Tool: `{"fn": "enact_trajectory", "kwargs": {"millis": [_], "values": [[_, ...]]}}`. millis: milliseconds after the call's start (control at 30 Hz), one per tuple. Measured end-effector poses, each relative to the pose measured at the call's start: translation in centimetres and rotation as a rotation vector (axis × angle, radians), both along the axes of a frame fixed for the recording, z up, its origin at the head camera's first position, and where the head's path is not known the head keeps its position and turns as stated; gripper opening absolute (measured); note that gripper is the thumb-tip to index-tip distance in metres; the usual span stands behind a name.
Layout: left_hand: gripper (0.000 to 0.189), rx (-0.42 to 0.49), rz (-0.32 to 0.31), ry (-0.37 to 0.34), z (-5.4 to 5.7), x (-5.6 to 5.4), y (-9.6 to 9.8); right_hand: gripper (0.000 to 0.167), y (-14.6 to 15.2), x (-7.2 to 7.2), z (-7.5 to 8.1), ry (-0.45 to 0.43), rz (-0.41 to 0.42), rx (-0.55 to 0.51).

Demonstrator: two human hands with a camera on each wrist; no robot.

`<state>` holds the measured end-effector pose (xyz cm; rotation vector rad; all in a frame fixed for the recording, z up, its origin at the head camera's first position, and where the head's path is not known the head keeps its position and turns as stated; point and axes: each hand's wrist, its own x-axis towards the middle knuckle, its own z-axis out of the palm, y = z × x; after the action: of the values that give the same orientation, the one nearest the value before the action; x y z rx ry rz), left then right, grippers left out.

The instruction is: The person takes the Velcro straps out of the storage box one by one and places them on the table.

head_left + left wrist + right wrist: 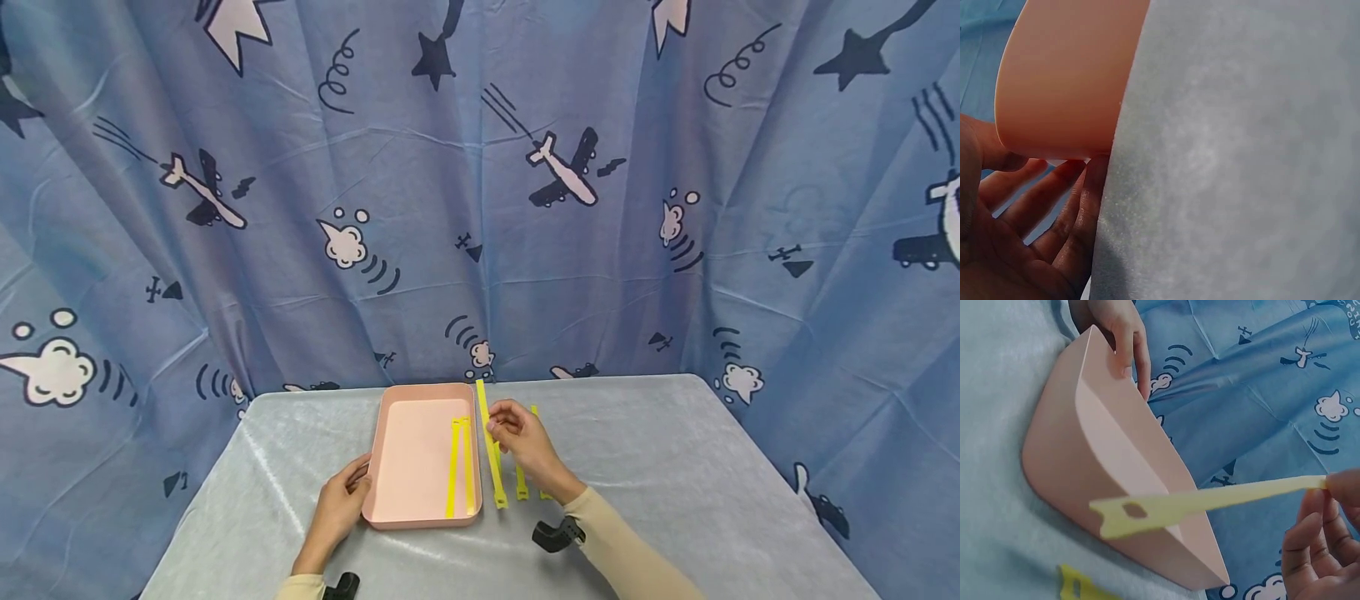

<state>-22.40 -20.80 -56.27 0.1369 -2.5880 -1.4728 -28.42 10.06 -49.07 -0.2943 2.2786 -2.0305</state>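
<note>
My right hand pinches a yellow cable tie near one end, between thumb and fingertips. Its slotted head hangs down by the right wall of a shallow pink tray. With my left hand I hold the tray's left edge, the thumb at the rim and the fingers along the outer wall. Inside the tray, two yellow cable ties lie lengthwise along the right side. More yellow cable ties lie on the table right of the tray, partly hidden by my right hand.
A table with a pale grey cloth carries everything. Behind it hangs a blue curtain printed with planes and stars. A black wrist mount sits on the right forearm, another on the left.
</note>
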Motion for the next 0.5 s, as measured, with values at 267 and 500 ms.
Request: {"fn": "enact_trajectory", "kwargs": {"millis": [267, 500], "values": [[0.040, -0.009, -0.003, 0.007, 0.1, 0.1, 0.0, 0.020, 1.6, -0.4, -0.3, -0.027, -0.037, 0.000], [0.040, 0.004, 0.011, 0.021, 0.1, 0.2, 0.1, 0.021, 2.9, -0.5, -0.3, -0.038, -0.057, -0.014]]}}
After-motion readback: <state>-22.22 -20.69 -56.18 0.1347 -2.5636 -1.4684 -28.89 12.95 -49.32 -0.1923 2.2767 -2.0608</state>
